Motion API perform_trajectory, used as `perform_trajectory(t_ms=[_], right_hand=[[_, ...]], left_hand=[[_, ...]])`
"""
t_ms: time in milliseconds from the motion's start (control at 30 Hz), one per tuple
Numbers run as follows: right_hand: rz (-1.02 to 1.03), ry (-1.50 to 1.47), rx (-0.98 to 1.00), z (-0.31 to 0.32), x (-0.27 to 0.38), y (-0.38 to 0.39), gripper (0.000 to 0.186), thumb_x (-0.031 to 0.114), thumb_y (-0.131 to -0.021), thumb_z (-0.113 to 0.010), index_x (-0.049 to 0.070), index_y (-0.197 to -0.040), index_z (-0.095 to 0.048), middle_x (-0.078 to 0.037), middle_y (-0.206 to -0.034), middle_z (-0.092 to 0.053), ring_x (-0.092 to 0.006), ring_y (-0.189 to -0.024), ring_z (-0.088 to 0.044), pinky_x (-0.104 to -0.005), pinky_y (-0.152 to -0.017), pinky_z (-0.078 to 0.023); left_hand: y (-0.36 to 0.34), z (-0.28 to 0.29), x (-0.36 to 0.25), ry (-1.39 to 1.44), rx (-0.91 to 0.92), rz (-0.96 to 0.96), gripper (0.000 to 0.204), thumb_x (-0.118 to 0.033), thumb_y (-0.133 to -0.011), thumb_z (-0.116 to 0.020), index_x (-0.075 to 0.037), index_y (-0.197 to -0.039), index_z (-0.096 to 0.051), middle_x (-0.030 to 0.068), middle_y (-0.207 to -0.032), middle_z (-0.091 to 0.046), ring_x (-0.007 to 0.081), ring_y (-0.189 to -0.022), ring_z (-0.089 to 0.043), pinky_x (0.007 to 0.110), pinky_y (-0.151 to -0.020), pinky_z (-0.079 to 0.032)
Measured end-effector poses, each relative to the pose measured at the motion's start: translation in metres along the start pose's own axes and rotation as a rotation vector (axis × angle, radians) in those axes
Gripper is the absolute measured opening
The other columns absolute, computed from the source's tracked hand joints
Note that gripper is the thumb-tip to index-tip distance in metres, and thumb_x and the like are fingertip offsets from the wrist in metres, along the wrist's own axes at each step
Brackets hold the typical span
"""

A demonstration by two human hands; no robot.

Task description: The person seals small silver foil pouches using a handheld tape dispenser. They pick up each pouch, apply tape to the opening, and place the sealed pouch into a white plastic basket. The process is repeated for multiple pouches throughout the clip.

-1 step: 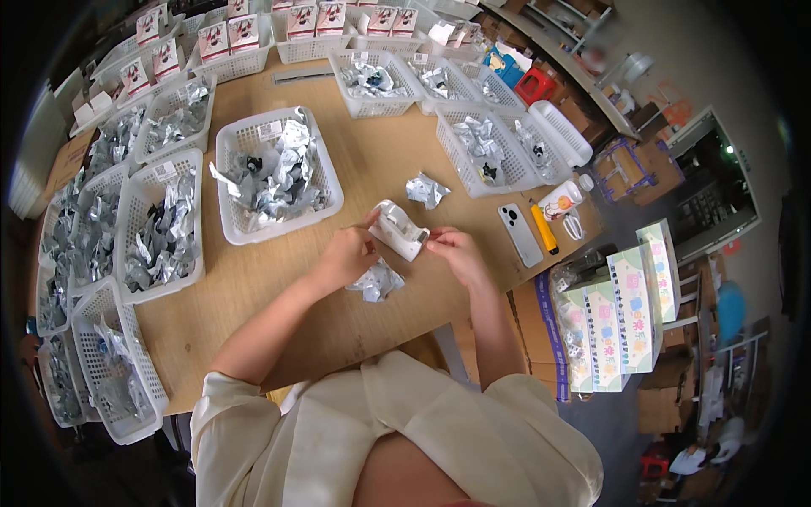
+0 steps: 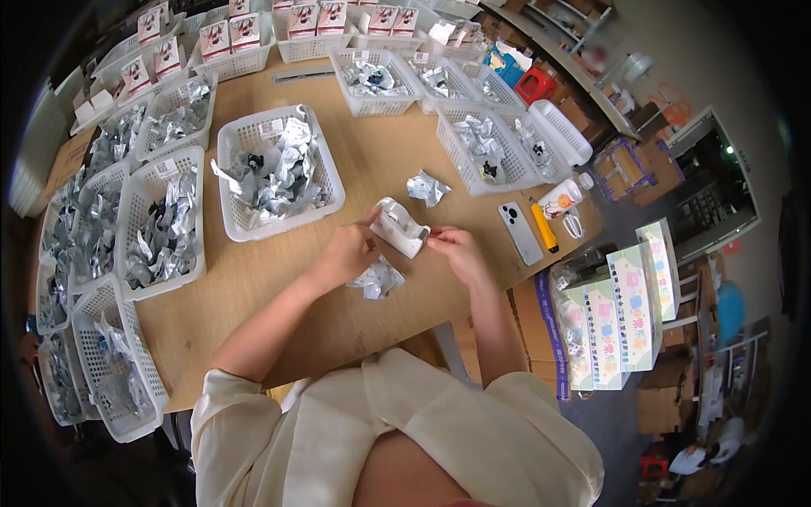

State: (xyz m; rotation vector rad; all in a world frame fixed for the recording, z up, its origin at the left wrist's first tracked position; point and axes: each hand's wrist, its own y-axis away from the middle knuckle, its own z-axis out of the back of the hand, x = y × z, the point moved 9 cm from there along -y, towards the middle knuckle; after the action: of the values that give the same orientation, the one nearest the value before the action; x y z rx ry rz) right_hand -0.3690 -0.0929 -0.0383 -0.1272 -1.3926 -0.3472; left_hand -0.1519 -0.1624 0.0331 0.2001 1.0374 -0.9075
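Observation:
A small white box, its near side partly open, is held just above the table between my two hands. My left hand grips its left edge with bent fingers. At its right end, the fingertips and thumb of my right hand pinch the edge. What lies inside the box is too small to make out. Just below it, a crumpled silver foil packet rests on the table beside my left hand. Another silver foil packet lies beyond the box, apart from both hands.
A white basket of foil packets stands ahead to the left, with several more along the left and far edges. Farther baskets hold printed boxes. At right lie a phone, a yellow cutter and a bottle.

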Motion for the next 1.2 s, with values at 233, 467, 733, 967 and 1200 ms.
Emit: perform_trajectory(t_ms=[233,467,733,967,1200], right_hand=[[-0.164,-0.461,0.041,-0.003,-0.006,0.018,0.026,0.010,-0.088,-0.067,-0.007,-0.107,-0.063,-0.007,-0.104,-0.065,-0.0143,-0.099,-0.058,-0.0265,-0.089,-0.044],[-0.218,-0.240,0.040,-0.007,-0.008,0.010,0.024,0.014,-0.082,-0.072,-0.003,-0.098,-0.067,-0.006,-0.096,-0.066,-0.0127,-0.090,-0.058,-0.0260,-0.084,-0.042],[-0.101,0.074,-0.031,0.003,-0.016,0.008,0.020,0.009,-0.080,-0.072,-0.003,-0.095,-0.067,-0.006,-0.094,-0.065,-0.0135,-0.089,-0.058,-0.0261,-0.085,-0.043],[-0.230,-0.402,-0.090,0.014,0.000,0.054,0.023,0.010,-0.084,-0.071,-0.003,-0.102,-0.066,-0.008,-0.110,-0.062,-0.0144,-0.098,-0.058,-0.0288,-0.088,-0.043],[0.093,-0.668,-0.126,-0.050,0.087,0.086,0.007,0.009,-0.086,-0.069,0.005,-0.092,-0.070,-0.012,-0.141,-0.044,-0.0189,-0.130,-0.037,-0.0361,-0.105,-0.031]], left_hand=[[0.002,-0.001,0.007,0.037,-0.039,-0.048,0.008,0.001,-0.067,-0.067,0.005,-0.064,-0.061,0.0185,-0.132,-0.053,0.0319,-0.074,-0.068,0.037,-0.067,-0.053],[0.002,0.001,0.000,0.020,-0.008,-0.013,0.007,0.002,-0.067,-0.066,0.006,-0.065,-0.061,0.0204,-0.133,-0.051,0.0321,-0.081,-0.069,0.036,-0.070,-0.053],[0.000,-0.002,0.002,0.012,0.003,-0.021,0.008,0.003,-0.069,-0.066,0.007,-0.067,-0.060,0.0201,-0.138,-0.047,0.0323,-0.084,-0.068,0.037,-0.072,-0.053],[0.004,0.010,-0.002,0.103,-0.057,0.045,0.010,0.003,-0.078,-0.068,0.005,-0.074,-0.059,0.0230,-0.118,-0.062,0.0289,-0.102,-0.067,0.034,-0.078,-0.053],[0.029,0.041,-0.092,-0.166,-0.435,-0.322,0.011,0.009,-0.079,-0.065,0.002,-0.087,-0.062,0.0154,-0.102,-0.067,0.0292,-0.086,-0.069,0.033,-0.073,-0.058]])
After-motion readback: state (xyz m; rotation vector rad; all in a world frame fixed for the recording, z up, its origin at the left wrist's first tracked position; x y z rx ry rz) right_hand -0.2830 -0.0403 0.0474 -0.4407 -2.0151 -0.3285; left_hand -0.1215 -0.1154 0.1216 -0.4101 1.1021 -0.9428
